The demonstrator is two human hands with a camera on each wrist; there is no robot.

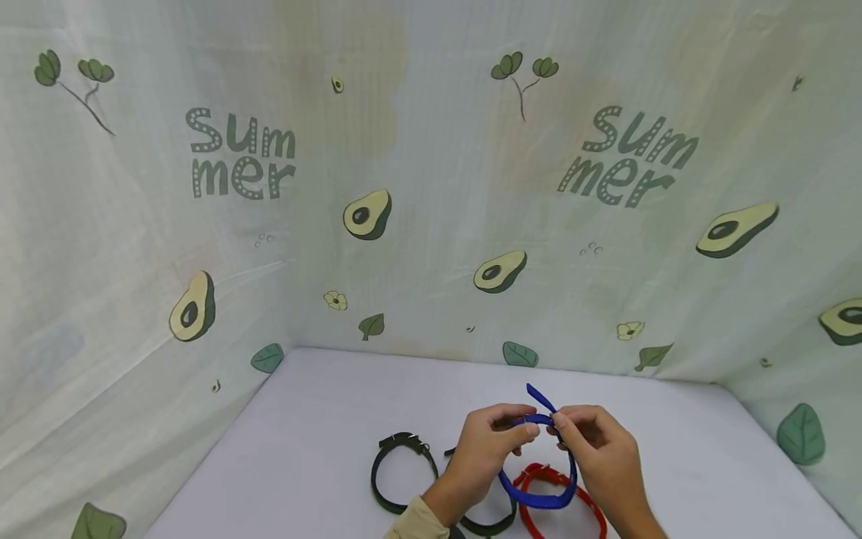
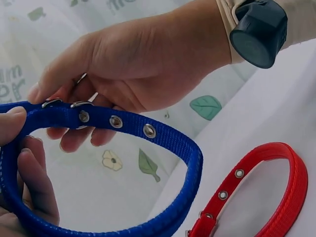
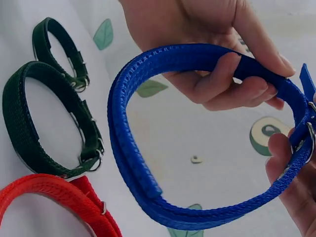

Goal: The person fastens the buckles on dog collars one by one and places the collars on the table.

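Note:
A blue pet collar (image 1: 539, 500), bent into a loop, is held up between both hands. My left hand (image 1: 480, 448) pinches it near the metal buckle (image 2: 81, 104), thumb on top and fingers behind. My right hand (image 1: 604, 458) grips the strap just past the buckle, between thumb and curled fingers. The strap's loose end (image 1: 541, 397) sticks up above the loop. Metal-ringed holes (image 2: 116, 121) show along the band in the left wrist view. Behind the blue loop lies a red collar (image 1: 595, 509), partly covered by it.
Two dark green collars lie on the white table (image 1: 323, 419): one green collar (image 1: 377, 479) at left, the other green collar (image 3: 17, 113) partly behind my left hand in the head view. A printed cloth (image 1: 431, 150) with avocados walls the table's back and sides.

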